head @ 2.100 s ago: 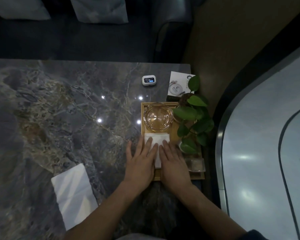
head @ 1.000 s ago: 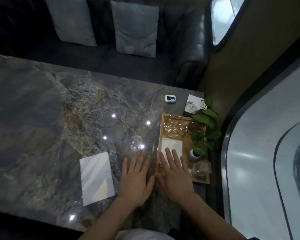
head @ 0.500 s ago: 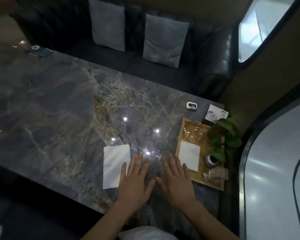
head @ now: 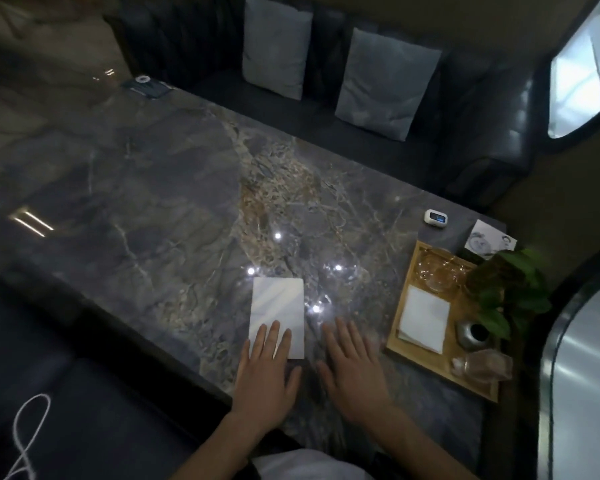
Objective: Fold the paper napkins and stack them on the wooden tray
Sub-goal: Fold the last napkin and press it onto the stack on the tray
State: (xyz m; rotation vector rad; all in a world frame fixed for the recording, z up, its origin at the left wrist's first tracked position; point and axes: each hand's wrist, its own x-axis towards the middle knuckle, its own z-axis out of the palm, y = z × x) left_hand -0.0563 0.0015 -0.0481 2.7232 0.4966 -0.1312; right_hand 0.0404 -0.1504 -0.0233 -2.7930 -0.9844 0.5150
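Note:
A white paper napkin (head: pixel 279 303) lies flat on the dark marble table, a long rectangle pointing away from me. My left hand (head: pixel 266 367) rests flat with its fingertips on the napkin's near end, fingers spread. My right hand (head: pixel 352 363) lies flat and open on the bare marble just right of the napkin, holding nothing. Further right stands the wooden tray (head: pixel 426 365), and a folded white napkin (head: pixel 425 317) lies in its middle-left part.
On the tray are also a glass ashtray (head: pixel 437 268) at the far end, a small metal vase (head: pixel 471 334) with a leafy plant (head: pixel 510 292), and a glass piece (head: pixel 482 367) at the near end. A small white device (head: pixel 436 218) and a card (head: pixel 489 240) lie beyond. A sofa with cushions lines the far side.
Both hands left the folded napkin on the tray and slid left. My left hand's fingers now lie on the loose napkin, and the camera has swung left with them.

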